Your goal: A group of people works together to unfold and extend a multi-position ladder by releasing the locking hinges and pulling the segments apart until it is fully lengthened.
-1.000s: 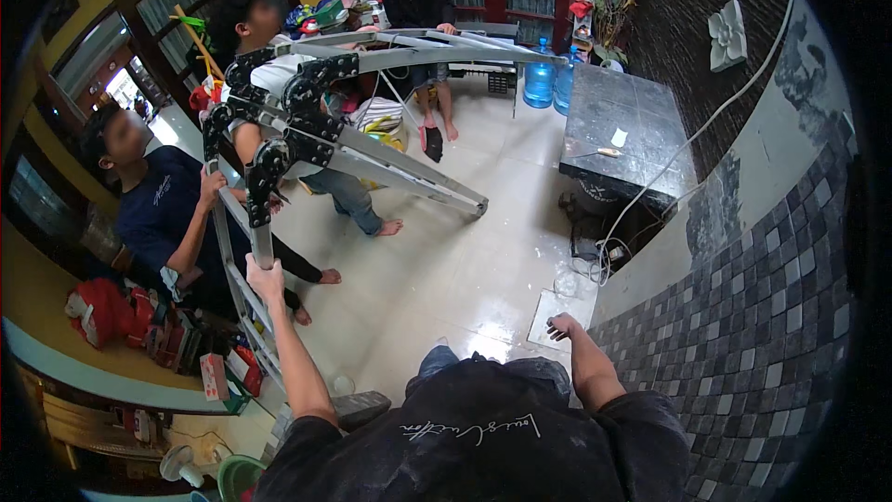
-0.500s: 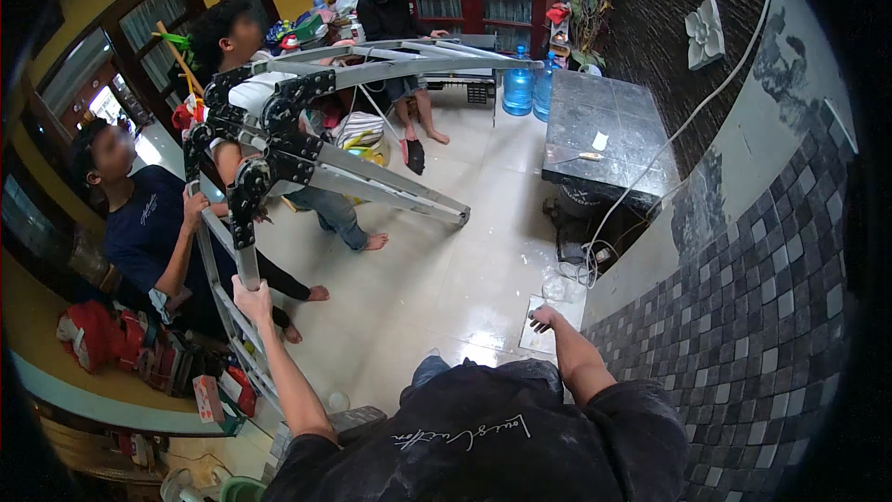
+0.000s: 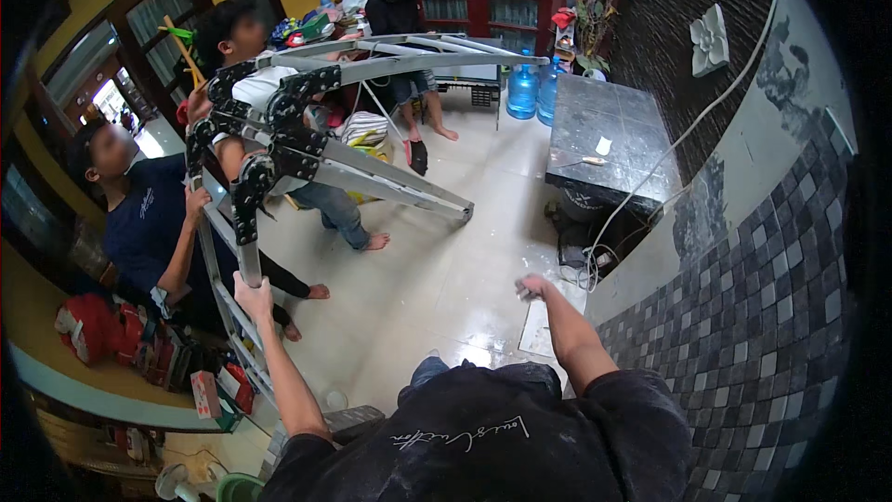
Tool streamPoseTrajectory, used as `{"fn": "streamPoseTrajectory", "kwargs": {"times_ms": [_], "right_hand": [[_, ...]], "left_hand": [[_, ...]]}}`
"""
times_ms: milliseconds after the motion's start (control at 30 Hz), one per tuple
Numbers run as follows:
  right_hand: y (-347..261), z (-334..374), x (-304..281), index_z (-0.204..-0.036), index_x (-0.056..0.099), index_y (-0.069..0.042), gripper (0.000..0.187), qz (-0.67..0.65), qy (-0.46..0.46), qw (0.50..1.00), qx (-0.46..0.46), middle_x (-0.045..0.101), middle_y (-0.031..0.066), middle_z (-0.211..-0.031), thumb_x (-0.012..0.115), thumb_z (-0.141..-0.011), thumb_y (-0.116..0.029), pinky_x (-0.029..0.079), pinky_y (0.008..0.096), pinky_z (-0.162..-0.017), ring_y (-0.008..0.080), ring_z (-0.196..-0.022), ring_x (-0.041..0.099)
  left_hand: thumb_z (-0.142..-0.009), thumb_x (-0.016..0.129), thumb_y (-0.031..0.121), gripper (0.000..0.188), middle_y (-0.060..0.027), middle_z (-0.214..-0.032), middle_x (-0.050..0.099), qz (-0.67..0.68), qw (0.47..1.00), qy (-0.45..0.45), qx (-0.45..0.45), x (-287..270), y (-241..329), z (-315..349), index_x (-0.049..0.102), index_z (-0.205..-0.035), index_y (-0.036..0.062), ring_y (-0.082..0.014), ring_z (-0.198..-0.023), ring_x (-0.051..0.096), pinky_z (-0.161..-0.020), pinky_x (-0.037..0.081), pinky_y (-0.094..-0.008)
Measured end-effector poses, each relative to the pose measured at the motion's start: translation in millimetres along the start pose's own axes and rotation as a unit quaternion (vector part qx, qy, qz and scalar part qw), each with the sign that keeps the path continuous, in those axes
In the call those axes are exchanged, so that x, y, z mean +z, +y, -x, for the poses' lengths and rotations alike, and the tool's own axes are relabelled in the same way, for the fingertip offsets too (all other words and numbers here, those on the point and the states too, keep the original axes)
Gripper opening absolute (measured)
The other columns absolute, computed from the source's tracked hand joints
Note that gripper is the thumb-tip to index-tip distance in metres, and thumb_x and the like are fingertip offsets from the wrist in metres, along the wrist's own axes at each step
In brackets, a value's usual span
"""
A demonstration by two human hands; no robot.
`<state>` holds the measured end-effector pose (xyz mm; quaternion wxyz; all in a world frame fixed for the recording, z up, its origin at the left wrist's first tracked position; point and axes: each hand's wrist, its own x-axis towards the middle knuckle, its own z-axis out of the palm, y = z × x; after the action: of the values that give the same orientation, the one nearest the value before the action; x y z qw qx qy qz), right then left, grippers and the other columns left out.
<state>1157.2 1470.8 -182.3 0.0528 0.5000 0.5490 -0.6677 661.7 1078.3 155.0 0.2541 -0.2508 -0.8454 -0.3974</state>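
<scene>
A folding aluminium ladder (image 3: 372,179) with black hinge joints (image 3: 297,153) spreads its sections across the left and middle of the room. My left hand (image 3: 253,297) is wrapped round one of its rails, just below a hinge. Above the floor on the right hangs my right hand (image 3: 532,287), holding nothing, its fingers loosely bent and apart. A co-worker in a dark blue shirt (image 3: 153,223) grips the ladder at the left. Behind the hinges, another person in a white shirt (image 3: 265,88) stands close to it, their hands partly hidden.
At the right stands a black tiled table (image 3: 604,121) with a trowel (image 3: 587,162) on it. Blue water bottles (image 3: 522,93) are beside it. A pale cable (image 3: 669,135) runs down along the mosaic-tiled wall (image 3: 743,335). A third person (image 3: 395,9) sits at the back.
My right hand has risen a little and moved left, away from the white board on the floor. My left hand keeps its hold on the ladder, which has barely moved.
</scene>
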Motion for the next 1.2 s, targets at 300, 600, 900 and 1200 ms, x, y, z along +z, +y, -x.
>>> {"fn": "streamPoseTrajectory", "kwargs": {"times_ms": [300,600,900,1200], "right_hand": [[-430,-6,31,-0.119,0.046,-0.007,0.053,-0.231,0.024,0.899,-0.371,0.055,0.0109,-0.105,0.053,-0.086,-0.048,0.045,0.0384,-0.081,0.0242,-0.095,0.052],[-694,1,30,-0.131,0.04,0.006,0.086,-0.559,0.158,0.753,-0.31,0.046,0.0223,-0.133,0.079,-0.066,-0.034,0.043,0.0457,-0.097,0.0335,-0.117,0.051],[-740,-48,17,-0.121,0.047,0.01,0.058,-0.52,0.198,0.763,-0.328,0.055,0.0195,-0.119,0.064,-0.069,-0.01,0.049,0.0377,-0.085,0.0276,-0.097,0.059],[-732,-55,20,-0.117,0.051,0.008,0.051,-0.437,0.253,0.789,-0.349,0.056,0.0166,-0.114,0.065,-0.078,-0.023,0.047,0.0429,-0.082,0.0249,-0.102,0.056]], "left_hand": [[-0.063,0.068,0.007,0.035,-0.0237,-0.08,0.056,-0.002,0.999,0.017,0.031,25,-5,2,0.047,-0.089,-0.0003,-0.0454,-0.079,0.055,-0.07,0.044,-0.0487],[-0.062,0.067,0.008,0.041,-0.0264,-0.09,0.057,-0.013,1.0,-0.001,-0.003,44,-19,0,0.051,-0.099,-0.002,-0.0458,-0.089,0.055,-0.079,0.043,-0.0497],[-0.063,0.069,0.009,0.036,-0.0239,-0.08,0.053,-0.026,0.999,-0.032,0.013,59,-24,-5,0.048,-0.091,-0.0006,-0.045,-0.081,0.052,-0.072,0.041,-0.0502],[-0.064,0.069,0.008,0.044,-0.0293,-0.086,0.057,0.012,0.996,-0.083,-0.016,58,-26,-14,0.052,-0.1,-0.0077,-0.0482,-0.083,0.055,-0.075,0.044,-0.0485]]}}
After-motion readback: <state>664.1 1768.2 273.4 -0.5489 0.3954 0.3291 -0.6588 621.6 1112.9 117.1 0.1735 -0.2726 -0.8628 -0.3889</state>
